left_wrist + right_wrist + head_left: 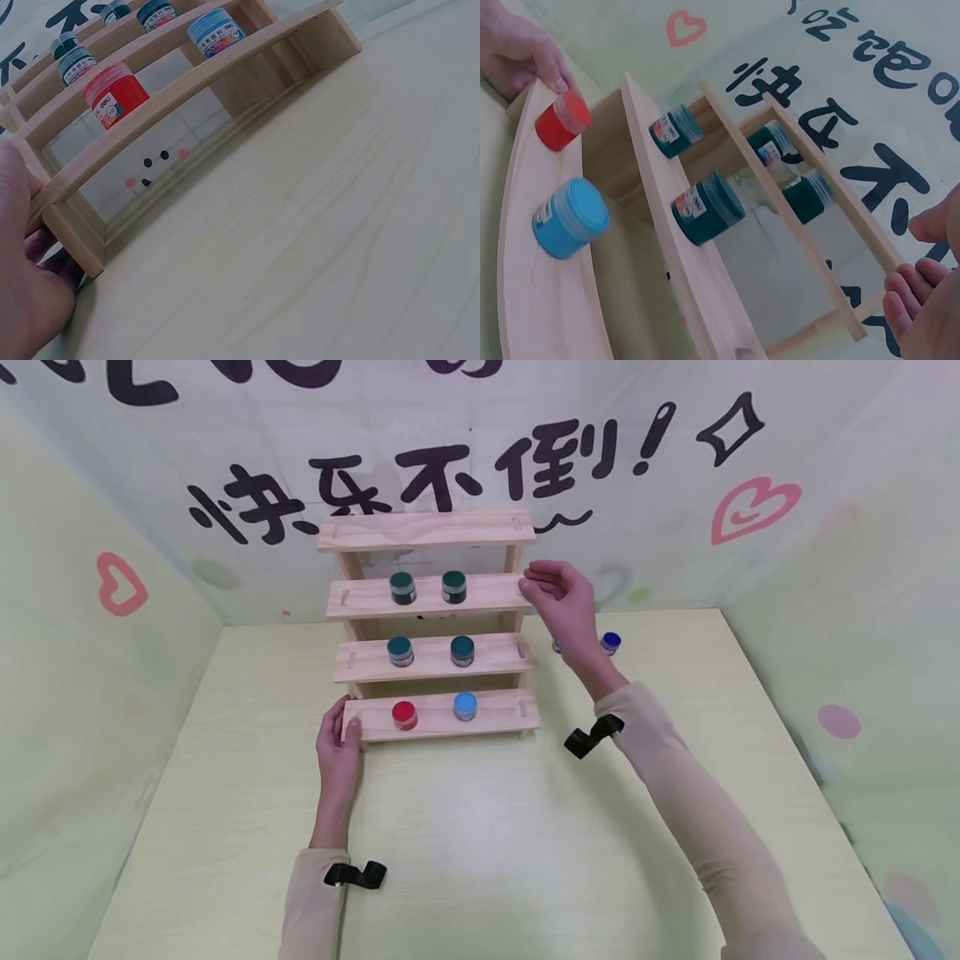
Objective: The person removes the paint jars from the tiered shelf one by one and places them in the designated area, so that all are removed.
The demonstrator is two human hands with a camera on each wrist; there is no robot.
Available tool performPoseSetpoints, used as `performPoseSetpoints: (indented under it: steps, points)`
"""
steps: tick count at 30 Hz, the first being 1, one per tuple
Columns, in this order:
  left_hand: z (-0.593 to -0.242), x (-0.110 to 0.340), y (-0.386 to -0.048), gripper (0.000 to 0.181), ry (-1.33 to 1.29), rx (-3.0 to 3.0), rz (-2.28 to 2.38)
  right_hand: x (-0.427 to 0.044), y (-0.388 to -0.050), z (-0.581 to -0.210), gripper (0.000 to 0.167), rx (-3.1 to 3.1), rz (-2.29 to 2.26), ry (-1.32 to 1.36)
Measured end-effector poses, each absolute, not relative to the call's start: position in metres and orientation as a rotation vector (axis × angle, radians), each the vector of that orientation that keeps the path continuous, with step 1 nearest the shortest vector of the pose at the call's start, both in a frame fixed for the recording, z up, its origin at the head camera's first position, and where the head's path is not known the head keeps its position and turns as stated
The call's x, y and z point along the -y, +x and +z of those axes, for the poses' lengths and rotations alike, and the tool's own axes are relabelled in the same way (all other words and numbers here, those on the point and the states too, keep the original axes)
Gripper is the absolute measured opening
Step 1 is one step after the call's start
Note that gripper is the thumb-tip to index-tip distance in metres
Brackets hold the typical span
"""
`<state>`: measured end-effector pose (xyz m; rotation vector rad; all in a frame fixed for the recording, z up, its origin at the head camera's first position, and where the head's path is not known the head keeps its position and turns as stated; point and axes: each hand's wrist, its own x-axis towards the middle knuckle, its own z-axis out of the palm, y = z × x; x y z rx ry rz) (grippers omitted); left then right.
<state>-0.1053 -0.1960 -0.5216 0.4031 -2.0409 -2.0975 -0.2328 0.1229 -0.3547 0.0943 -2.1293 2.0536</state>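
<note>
A four-tier wooden rack (441,727) holds six small jars. My left hand (339,756) grips the left end of its lowest board, thumb on top, and the left wrist view shows fingers beneath. Beside the rack's upper right side is my right hand (566,610), fingers loosely bent and thumb apart, with no jar in it; whether it touches the wood cannot be told. A red jar (405,715) and a light blue jar (465,706) stand on the bottom tier. Teal jars (401,651) (462,650) occupy the tier above, dark green jars (402,587) (453,586) the one above that.
On the table (450,843), right of the rack, stands a dark blue jar (611,643); another blue one (557,646) is partly hidden behind my right hand. The top tier (427,530) bears no jar. A printed cloth (660,543) hangs behind the rack, with cloth walls at both sides.
</note>
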Motion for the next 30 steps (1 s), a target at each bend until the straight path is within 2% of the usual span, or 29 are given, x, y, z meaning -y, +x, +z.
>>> performPoseSetpoints:
  steps: [15,30]
  points:
    - [-0.524,0.196,-0.106,0.048,0.430,2.050,-2.085,-0.073,-0.248,-0.347,0.042,2.319,2.125,0.172]
    - [-0.523,0.197,-0.106,0.047,0.396,2.030,-2.096,-0.054,-0.260,-0.353,0.046,2.542,1.920,0.235]
